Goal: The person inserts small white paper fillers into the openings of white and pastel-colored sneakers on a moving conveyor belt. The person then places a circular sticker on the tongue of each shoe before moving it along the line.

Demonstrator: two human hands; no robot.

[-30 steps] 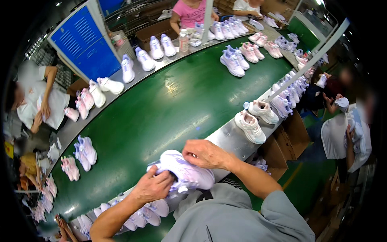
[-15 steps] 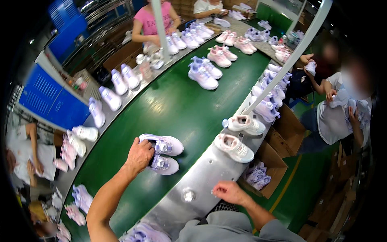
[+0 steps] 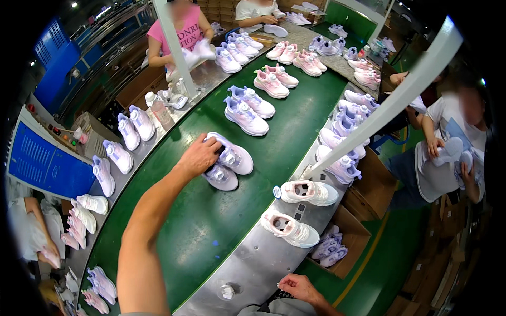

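My left hand reaches far over the green belt. Its fingers are closed on the heel ends of a pair of lavender-and-white sneakers, which sit side by side with toes pointing right. The fingertips are partly hidden inside the shoe openings. Low in the view, my right hand is held near the metal ledge, fingers curled together. A tiny pale bit shows at its fingertips, too small to name. Two white sneakers, one farther and one nearer, rest on the ledge ahead of that hand.
More lavender sneakers and pink sneakers stand farther along the belt. A slanted grey post rises at the right ledge. Below it, a cardboard box holds shoes. Co-workers handle shoes on both sides. A bottle stands on the left ledge.
My left hand and the lavender pair have moved farther away over the belt. The whole view has shifted. The co-worker in pink now has a shoe lifted in the hands.
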